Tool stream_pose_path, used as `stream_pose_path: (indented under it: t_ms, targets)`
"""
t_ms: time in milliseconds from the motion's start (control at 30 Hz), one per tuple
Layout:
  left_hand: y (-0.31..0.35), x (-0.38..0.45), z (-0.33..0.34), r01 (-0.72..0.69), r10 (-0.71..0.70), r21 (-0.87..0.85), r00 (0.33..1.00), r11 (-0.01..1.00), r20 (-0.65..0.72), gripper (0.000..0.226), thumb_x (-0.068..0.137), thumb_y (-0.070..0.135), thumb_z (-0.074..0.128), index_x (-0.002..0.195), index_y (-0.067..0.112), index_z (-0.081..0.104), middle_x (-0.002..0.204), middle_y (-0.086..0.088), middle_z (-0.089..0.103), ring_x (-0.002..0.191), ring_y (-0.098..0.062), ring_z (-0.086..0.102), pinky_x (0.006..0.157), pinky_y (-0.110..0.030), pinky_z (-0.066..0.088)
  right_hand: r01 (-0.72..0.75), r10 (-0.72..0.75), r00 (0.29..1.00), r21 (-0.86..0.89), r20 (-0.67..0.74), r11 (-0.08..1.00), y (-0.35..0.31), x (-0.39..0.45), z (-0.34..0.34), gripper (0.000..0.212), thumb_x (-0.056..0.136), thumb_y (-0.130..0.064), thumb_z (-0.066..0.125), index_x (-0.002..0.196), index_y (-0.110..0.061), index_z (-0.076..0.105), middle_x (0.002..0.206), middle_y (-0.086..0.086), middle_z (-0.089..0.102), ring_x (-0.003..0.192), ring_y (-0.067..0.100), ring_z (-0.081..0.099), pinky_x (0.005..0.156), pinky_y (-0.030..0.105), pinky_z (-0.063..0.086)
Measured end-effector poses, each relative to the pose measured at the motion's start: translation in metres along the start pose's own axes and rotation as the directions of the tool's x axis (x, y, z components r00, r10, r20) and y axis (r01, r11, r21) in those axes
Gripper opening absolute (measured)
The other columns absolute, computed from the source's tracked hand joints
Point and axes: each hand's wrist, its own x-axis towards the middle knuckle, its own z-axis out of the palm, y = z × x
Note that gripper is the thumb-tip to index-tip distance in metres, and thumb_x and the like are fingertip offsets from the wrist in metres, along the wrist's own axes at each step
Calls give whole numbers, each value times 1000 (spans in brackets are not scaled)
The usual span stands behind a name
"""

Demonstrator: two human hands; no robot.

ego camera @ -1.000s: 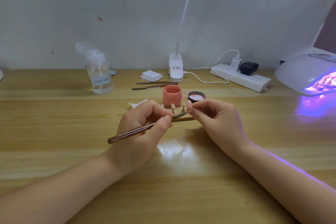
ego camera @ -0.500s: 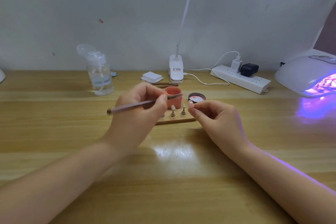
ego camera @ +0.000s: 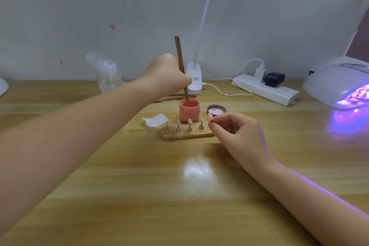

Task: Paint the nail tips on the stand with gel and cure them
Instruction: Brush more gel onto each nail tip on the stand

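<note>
A small wooden stand [ego camera: 185,136] lies mid-table with several clear nail tips [ego camera: 189,125] upright on metal pegs. Right behind it stands an open jar of coral gel [ego camera: 189,110]. My left hand [ego camera: 166,75] grips a brown brush [ego camera: 180,60] held almost upright, its tip dipped into the jar. At the stand's right end my right hand [ego camera: 237,134] pinches a pink nail tip [ego camera: 210,117] between thumb and forefinger. The jar's lid [ego camera: 216,110] lies to the right of the jar. The curing lamp [ego camera: 337,84] glows violet at the far right.
A white wipe [ego camera: 155,120] lies left of the stand. Spare brushes [ego camera: 173,98] lie behind the jar. Along the wall stand a clear pump bottle [ego camera: 107,75], a white clip lamp base [ego camera: 194,79] with its cable, and a power strip [ego camera: 265,88].
My left hand rose from beside the stand and swung the brush from flat to upright, dipping its tip into the gel jar. My right hand stayed at the stand's right end.
</note>
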Motion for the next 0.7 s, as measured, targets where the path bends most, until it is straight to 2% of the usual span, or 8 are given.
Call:
stream_pose_path:
  t_ms: [100,200,267,367,433,567,600,700]
  targets:
    - [-1,6,6,34,-37,41,996,999,76,7,80,12,57,74,9,56,68,-6,47,63,-22,42,58,-31,34,1,-1,1000,-12,3,1000,0,0,0,13,79,-16,76,75,-27,74,70,0,70,63,7,58,65,25,49]
    - [-3,5,16,39,-45,54,992,998,115,18,82,14,59,66,12,50,61,-2,43,57,-19,39,51,-27,29,13,-13,1000,-20,-2,1000,0,0,0,14,79,-15,76,74,-28,73,70,1,70,63,8,58,63,25,48]
    - [-7,4,22,47,-55,54,987,997,149,20,84,16,62,67,12,52,61,-1,45,56,-17,39,49,-26,29,16,-16,1000,-22,2,1000,-1,0,0,14,79,-15,76,75,-28,73,71,2,70,64,12,60,63,25,48]
    - [-13,4,26,70,-75,35,984,997,164,14,85,21,66,78,10,62,79,-5,60,62,-17,46,52,-28,33,14,-14,1000,-23,5,1000,-1,0,1,16,79,-13,76,74,-29,73,72,2,70,64,9,59,65,24,48]
    - [-15,5,23,92,-92,9,987,996,128,16,83,22,67,76,9,62,76,-4,59,58,-16,45,49,-27,33,8,-8,1000,-19,11,1000,-1,0,0,16,79,-13,76,74,-28,73,73,3,70,64,8,59,64,24,48]
    - [-24,9,11,158,-157,-217,987,963,22,22,82,27,70,74,6,72,67,1,72,66,-16,62,68,-36,53,4,-4,1000,-23,20,1000,-2,0,0,16,80,-14,76,74,-28,73,72,2,70,63,6,58,65,25,48]
    - [-27,9,8,168,-174,-271,985,948,3,23,83,28,70,73,8,72,63,2,72,64,-14,62,67,-34,53,4,-4,1000,-23,19,1000,-2,0,0,16,80,-13,76,74,-28,73,72,1,70,63,5,58,65,24,48]
    - [-39,6,4,222,-250,-399,968,890,-17,24,85,31,70,73,10,69,51,8,67,54,-9,55,49,-19,45,3,-3,1000,-27,20,1000,-2,0,0,16,80,-14,76,75,-28,73,72,0,70,62,4,58,65,22,48]
